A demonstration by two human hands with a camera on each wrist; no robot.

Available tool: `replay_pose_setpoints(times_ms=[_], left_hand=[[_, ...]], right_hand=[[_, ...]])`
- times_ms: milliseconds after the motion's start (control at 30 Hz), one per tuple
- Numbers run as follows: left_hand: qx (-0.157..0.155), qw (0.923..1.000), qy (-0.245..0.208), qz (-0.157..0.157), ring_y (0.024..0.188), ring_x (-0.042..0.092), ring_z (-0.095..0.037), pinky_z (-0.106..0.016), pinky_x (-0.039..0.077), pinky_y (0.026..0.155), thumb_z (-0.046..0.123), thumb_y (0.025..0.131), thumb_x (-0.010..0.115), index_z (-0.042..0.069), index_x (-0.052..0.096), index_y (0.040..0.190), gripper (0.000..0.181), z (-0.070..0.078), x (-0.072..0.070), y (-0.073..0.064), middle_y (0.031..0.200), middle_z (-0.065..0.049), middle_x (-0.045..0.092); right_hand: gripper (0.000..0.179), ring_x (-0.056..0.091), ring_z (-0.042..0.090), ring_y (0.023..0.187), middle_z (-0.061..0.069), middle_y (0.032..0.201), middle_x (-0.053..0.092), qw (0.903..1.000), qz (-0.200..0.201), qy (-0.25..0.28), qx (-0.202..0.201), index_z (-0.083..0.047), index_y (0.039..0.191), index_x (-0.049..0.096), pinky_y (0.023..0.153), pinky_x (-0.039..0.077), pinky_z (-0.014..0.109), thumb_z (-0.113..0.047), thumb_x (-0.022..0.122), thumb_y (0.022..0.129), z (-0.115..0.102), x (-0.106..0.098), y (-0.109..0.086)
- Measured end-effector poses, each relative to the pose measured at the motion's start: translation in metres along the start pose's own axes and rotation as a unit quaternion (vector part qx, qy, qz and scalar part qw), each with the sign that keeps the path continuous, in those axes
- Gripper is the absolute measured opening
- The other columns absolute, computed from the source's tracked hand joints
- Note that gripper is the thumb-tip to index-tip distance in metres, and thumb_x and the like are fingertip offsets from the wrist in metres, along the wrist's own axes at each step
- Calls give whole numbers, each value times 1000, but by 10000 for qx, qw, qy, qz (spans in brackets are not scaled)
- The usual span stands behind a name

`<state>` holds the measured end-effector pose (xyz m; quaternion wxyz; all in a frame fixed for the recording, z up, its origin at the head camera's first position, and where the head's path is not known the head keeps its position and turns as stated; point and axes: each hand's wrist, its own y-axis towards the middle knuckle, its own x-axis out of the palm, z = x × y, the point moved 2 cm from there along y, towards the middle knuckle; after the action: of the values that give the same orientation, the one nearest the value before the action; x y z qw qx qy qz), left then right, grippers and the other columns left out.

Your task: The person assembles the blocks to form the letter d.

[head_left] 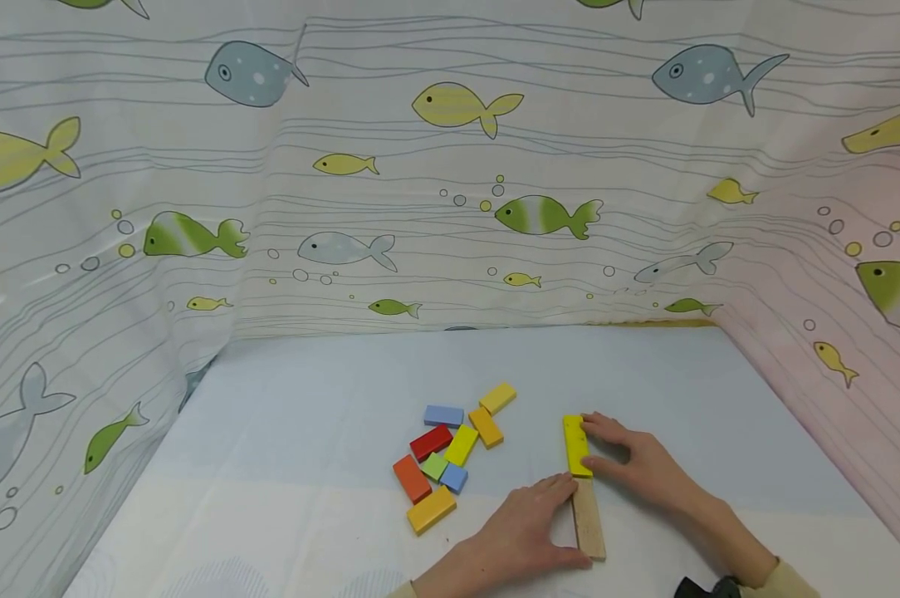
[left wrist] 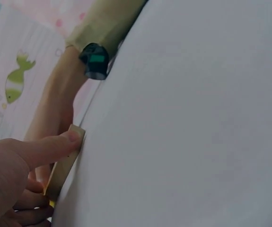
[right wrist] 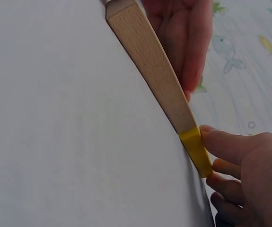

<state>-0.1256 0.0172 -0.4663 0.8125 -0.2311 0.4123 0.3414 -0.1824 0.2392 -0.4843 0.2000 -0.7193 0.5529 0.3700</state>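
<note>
A plain wooden block [head_left: 589, 522] and a yellow block [head_left: 575, 444] lie end to end in a line on the table. My left hand [head_left: 520, 527] holds the wooden block from its left side, thumb at the near end and fingers up by the joint. On the right side of the yellow block, my right hand [head_left: 648, 465] grips it with the thumb low and a finger at the far corner. In the right wrist view the end of the wooden block [right wrist: 152, 66] meets the yellow block [right wrist: 196, 149]. The left thumb presses the wooden block's end [left wrist: 76, 132] in the left wrist view.
Left of the hands lies a loose group of several blocks, among them a red block [head_left: 431, 443], an orange-red block [head_left: 412, 479], a green block [head_left: 435, 467] and a blue block [head_left: 444, 416]. A fish-patterned curtain [head_left: 420, 191] hangs behind the pale table [head_left: 286, 432].
</note>
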Motion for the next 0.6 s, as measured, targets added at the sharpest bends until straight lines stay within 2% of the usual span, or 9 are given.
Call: replay_pose_setpoints(times_ms=[467,600], left_hand=[[-45,10000,3,-11,137,47,-11,-38,48,107,58,84,72,23,46,148,78,0,1,2,154,8,44],[-33,10000,8,-15,138,46,-11,-38,48,106,58,84,71,22,46,148,78,0,1,2,154,7,44]], right_hand=[[61,43,32,142,-2,151,50,9999,-27,14,-169,-16,140,60,110,35,55,-49,70,89,-1,2,-1],[59,41,35,142,-4,153,48,9997,-31,35,-224,-15,138,61,111,34,56,-46,71,89,-2,3,0]])
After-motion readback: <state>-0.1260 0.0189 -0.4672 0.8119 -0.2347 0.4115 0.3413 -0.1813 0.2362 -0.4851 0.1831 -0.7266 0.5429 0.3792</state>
